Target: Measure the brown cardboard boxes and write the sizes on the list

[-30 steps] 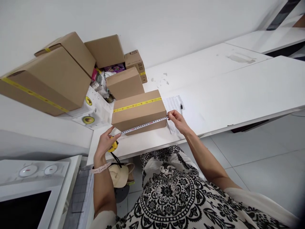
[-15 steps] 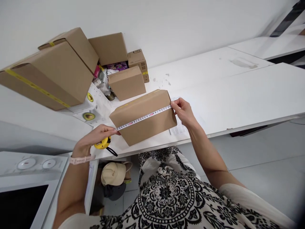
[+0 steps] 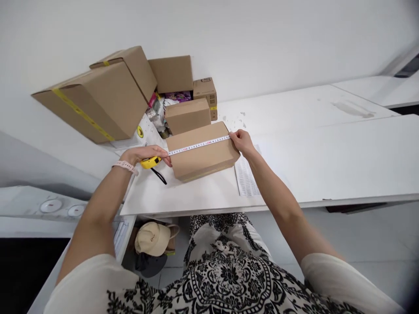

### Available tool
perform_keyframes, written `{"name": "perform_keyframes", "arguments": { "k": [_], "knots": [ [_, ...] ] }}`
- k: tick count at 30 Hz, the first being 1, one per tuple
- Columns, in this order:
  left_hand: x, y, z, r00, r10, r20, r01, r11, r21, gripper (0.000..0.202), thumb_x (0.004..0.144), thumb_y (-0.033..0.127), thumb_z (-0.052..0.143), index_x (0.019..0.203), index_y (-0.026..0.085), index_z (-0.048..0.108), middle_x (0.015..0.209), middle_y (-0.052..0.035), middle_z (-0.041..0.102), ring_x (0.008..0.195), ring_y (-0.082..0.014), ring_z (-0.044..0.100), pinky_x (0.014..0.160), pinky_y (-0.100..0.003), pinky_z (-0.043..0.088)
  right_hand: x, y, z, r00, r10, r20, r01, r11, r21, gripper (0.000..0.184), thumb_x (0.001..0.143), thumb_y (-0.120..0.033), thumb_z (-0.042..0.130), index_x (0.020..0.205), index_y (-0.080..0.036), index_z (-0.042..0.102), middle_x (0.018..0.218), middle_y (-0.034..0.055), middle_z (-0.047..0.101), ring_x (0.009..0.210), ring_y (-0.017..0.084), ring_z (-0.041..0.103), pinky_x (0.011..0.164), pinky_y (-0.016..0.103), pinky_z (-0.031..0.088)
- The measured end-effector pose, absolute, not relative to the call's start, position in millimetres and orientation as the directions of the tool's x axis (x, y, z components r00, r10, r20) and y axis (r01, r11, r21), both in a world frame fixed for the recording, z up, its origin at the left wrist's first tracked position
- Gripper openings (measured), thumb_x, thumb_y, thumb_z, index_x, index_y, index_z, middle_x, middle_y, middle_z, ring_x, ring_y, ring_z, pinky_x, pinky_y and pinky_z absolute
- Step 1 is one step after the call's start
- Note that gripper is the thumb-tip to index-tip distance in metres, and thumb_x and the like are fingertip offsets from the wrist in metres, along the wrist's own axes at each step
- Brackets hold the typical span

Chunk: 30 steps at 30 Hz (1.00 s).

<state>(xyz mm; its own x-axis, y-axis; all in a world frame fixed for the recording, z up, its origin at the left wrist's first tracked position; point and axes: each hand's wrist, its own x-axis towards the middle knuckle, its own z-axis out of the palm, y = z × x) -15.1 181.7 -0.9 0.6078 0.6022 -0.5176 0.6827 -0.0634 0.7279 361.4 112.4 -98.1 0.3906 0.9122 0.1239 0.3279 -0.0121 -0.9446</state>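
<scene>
A brown cardboard box (image 3: 206, 159) rests on the white table, with the white blade of a tape measure (image 3: 199, 145) stretched along its length. My left hand (image 3: 147, 153) is closed on the blade beside the box's left end, and the yellow tape measure case (image 3: 151, 162) hangs just under it with a black strap. At the opposite end, my right hand (image 3: 241, 141) pinches the blade's end against the box's right edge. A printed sheet of paper (image 3: 248, 176) lies on the table, partly beneath the box and my right wrist.
Large cardboard boxes (image 3: 108, 100) are stacked on a white carton at the left. Behind stand a smaller box (image 3: 188, 115), another carton (image 3: 205, 89) and assorted packages. The white table (image 3: 310, 161) stretches right. Below sits a beige cap (image 3: 152, 238); a white appliance (image 3: 49, 207) stands lower left.
The box has been tipped away from me, so its taped lower side now faces me. Both hands moved with it, keeping the tape stretched. The head view has shifted.
</scene>
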Motion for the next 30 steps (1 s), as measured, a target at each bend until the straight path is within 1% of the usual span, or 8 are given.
{"name": "perform_keyframes", "arguments": {
  "k": [3,7,10,13,17,21,26,30],
  "knots": [
    [-10.2,190.0,-5.4,0.611,0.605,-0.510,0.643,-0.004,0.766,0.020,0.065,0.037,0.083,0.069,0.018,0.079,0.084,-0.0164,0.079,0.090,-0.0318,0.074,0.086,-0.036,0.055,357.3,135.0,-100.5,0.414,0.905,0.092,0.363,-0.071,-0.929,0.031,0.081,-0.045,0.064,0.068,-0.024,0.044,0.062,-0.0018,0.048,0.067,0.017,0.045,0.061,0.028,0.035],
    [-9.6,188.1,-11.9,0.621,0.616,-0.486,0.596,0.032,0.802,0.026,0.059,0.040,0.089,0.065,0.018,0.077,0.078,-0.0156,0.079,0.084,-0.0332,0.074,0.080,-0.037,0.057,360.6,142.9,-105.2,0.372,0.926,0.069,0.380,-0.083,-0.921,0.032,0.077,-0.045,0.067,0.066,-0.024,0.046,0.060,-0.0012,0.050,0.065,0.016,0.045,0.058,0.028,0.034],
    [-14.7,173.1,-17.3,0.634,0.557,-0.536,0.611,0.063,0.789,0.035,0.062,0.048,0.087,0.072,0.016,0.080,0.084,-0.0192,0.079,0.071,-0.0294,0.072,0.060,-0.032,0.054,366.6,132.4,-105.8,0.352,0.935,0.034,0.379,-0.110,-0.919,0.031,0.078,-0.044,0.067,0.065,-0.022,0.049,0.062,0.0000,0.053,0.064,0.015,0.046,0.056,0.027,0.033],
    [-21.5,146.0,-24.4,0.641,0.492,-0.590,0.618,0.126,0.776,0.046,0.073,0.057,0.076,0.084,0.013,0.082,0.092,-0.0234,0.078,0.051,-0.0210,0.062,0.040,-0.027,0.038,368.5,118.9,-102.0,0.307,0.951,-0.033,0.325,-0.137,-0.936,0.031,0.078,-0.043,0.068,0.065,-0.020,0.052,0.064,-0.0006,0.054,0.062,0.014,0.046,0.056,0.027,0.033],
    [-28.8,108.7,-34.7,0.619,0.532,-0.578,0.573,0.198,0.795,0.049,0.079,0.060,0.070,0.093,0.014,0.081,0.101,-0.0210,0.078,0.045,-0.0143,0.054,0.040,-0.026,0.036,365.4,115.2,-96.7,0.240,0.965,-0.103,0.178,-0.148,-0.973,0.035,0.074,-0.042,0.074,0.064,-0.020,0.049,0.060,-0.0037,0.048,0.057,0.011,0.041,0.052,0.025,0.030],
    [-30.2,86.1,-42.3,0.545,0.585,-0.600,0.505,0.342,0.792,0.047,0.079,0.060,0.072,0.096,0.016,0.075,0.098,-0.0184,0.079,0.040,-0.0110,0.048,0.039,-0.025,0.037,366.8,127.1,-97.5,0.179,0.974,-0.138,0.075,-0.153,-0.985,0.044,0.067,-0.049,0.082,0.063,-0.021,0.050,0.059,-0.0042,0.048,0.054,0.010,0.041,0.049,0.025,0.030],
    [-21.2,68.3,-43.1,0.503,0.632,-0.590,0.480,0.363,0.798,0.049,0.077,0.064,0.071,0.095,0.019,0.073,0.091,-0.0147,0.079,0.040,-0.0124,0.050,0.038,-0.026,0.038,372.1,144.9,-98.5,0.080,0.989,-0.126,0.074,-0.132,-0.988,0.052,0.060,-0.059,0.087,0.065,-0.020,0.053,0.063,-0.0022,0.055,0.056,0.011,0.046,0.050,0.025,0.035],
    [-15.8,54.3,-43.7,0.488,0.650,-0.582,0.458,0.377,0.805,0.050,0.076,0.066,0.071,0.096,0.020,0.074,0.084,-0.0129,0.079,0.039,-0.0151,0.052,0.038,-0.028,0.038,371.3,151.3,-98.3,0.021,0.991,-0.129,0.095,-0.130,-0.987,0.055,0.062,-0.064,0.086,0.064,-0.020,0.052,0.061,-0.0025,0.053,0.054,0.010,0.045,0.048,0.025,0.033]
  ]
}}
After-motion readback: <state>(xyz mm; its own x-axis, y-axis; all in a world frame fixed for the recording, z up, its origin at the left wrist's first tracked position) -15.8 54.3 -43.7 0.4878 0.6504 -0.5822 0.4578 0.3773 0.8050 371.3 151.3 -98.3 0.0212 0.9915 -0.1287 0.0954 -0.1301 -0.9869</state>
